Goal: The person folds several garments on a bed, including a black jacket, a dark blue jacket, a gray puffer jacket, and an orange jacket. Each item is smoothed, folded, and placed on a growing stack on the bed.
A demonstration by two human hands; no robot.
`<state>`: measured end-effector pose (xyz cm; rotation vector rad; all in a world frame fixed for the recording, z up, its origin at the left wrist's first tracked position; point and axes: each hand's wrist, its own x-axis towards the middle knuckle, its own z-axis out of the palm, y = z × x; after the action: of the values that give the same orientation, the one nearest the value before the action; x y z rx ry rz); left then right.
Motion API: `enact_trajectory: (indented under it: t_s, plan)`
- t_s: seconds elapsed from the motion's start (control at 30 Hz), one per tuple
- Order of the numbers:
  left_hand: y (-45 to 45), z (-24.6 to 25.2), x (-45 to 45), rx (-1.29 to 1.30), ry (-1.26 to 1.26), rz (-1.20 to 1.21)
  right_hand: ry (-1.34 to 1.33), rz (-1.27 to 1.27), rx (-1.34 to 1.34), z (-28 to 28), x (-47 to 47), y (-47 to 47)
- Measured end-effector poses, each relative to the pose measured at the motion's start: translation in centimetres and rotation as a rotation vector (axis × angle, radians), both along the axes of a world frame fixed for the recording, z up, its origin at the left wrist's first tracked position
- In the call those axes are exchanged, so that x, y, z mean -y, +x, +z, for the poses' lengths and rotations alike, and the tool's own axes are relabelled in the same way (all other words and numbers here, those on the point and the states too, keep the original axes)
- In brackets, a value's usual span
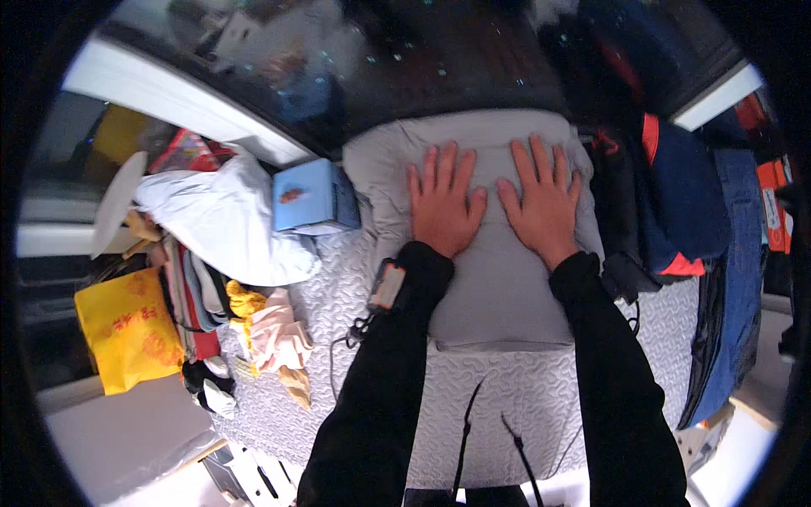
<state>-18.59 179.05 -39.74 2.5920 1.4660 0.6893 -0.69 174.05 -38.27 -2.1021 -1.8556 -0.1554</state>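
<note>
A folded grey cloth bundle lies before me on a white quilted cover, its far end against the dark window. Both palms rest flat on top of it. My left hand has its fingers apart on the left half, and nothing is in it. Likewise spread and holding nothing, my right hand lies on the right half. The thumbs point towards each other with a gap between them. Along its left side the grey fabric is wrinkled and gathered. What lies inside the bundle, if anything, is hidden.
Left stand a blue box, a white cloth bag, a yellow bag and a pink cloth. To the right are folded dark-blue clothes, jeans and an orange box. Dark window glass borders the far side.
</note>
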Motion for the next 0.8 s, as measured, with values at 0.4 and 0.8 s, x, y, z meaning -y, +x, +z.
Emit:
enact_trajectory:
  t_s: [0.4,0.8]
  plan:
    - [-16.5,7.4,39.0,0.162,-0.436,-0.035,-0.355,0.143,0.151,7.3,12.7,-3.4]
    - [-28.4,9.9,85.0,1.066,-1.584,0.795,-0.134,0.380,-0.318,9.6,18.6,-4.4]
